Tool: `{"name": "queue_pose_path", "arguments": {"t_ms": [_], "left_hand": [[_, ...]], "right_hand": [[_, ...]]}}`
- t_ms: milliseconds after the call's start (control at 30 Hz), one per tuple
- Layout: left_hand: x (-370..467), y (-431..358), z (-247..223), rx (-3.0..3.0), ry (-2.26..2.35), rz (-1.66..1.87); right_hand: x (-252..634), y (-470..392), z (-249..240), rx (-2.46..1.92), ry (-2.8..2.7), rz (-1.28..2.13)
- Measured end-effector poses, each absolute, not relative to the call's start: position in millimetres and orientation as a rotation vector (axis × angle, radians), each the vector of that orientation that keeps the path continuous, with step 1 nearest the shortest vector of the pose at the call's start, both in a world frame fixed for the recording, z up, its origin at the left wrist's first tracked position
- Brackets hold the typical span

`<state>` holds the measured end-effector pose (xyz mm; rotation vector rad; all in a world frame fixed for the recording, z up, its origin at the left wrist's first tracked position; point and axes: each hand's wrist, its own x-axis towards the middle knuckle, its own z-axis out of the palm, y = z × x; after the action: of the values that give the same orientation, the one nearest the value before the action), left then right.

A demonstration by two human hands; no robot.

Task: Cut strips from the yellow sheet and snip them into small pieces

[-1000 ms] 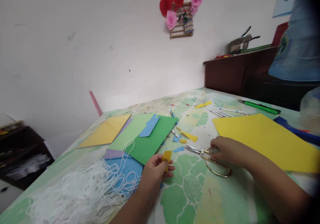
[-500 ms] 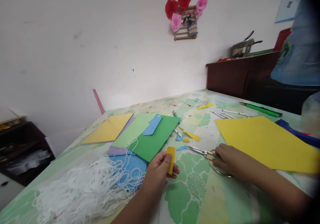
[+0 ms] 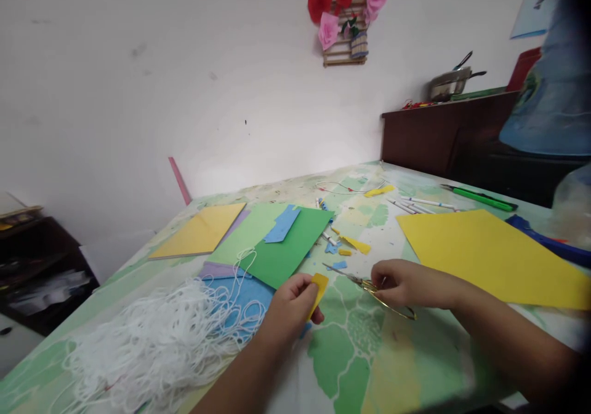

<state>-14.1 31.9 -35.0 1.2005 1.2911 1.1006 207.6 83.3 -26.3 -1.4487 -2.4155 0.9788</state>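
My left hand (image 3: 295,303) pinches a small yellow strip of paper or felt (image 3: 318,292) between thumb and fingers, over the table near the middle. To its right, my right hand (image 3: 394,282) grips gold-handled scissors (image 3: 367,285) by the handle area, the silver blades pointing left toward the yellow strip but apart from it. Under the blade tips lies a small blue scrap (image 3: 340,266). Beside my left forearm spreads a tangled heap of white string (image 3: 161,340), partly over a blue sheet (image 3: 244,303).
Green sheets (image 3: 295,248) with a blue cut piece (image 3: 281,224) lie behind my left hand. A large yellow sheet (image 3: 489,254) is at right. Behind it are white pens (image 3: 427,202), a green utility knife (image 3: 482,197) and a blue object (image 3: 549,242). Yellow scraps (image 3: 357,245) lie mid-table.
My right hand has lifted the scissors from the table and shifted them left toward my left hand. The yellow strip has tilted to the right in my left hand.
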Motion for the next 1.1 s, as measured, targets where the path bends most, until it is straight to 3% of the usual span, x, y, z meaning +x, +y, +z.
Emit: {"name": "queue_pose_path", "arguments": {"t_ms": [100,600,1100], "left_hand": [[-14.2,34.3,-36.1,1.17,1.274,1.068],[-15.8,51.6,-47.1,0.93,1.218,1.287],[-10.4,43.6,-43.4,1.083,1.202,1.229]], "right_hand": [[198.9,87.5,-27.5,-1.403,-2.386,1.006],[164.8,85.6,-31.2,-1.288,-2.504,0.507],[157.4,77.7,-41.4,-1.123,-2.581,0.466]]}}
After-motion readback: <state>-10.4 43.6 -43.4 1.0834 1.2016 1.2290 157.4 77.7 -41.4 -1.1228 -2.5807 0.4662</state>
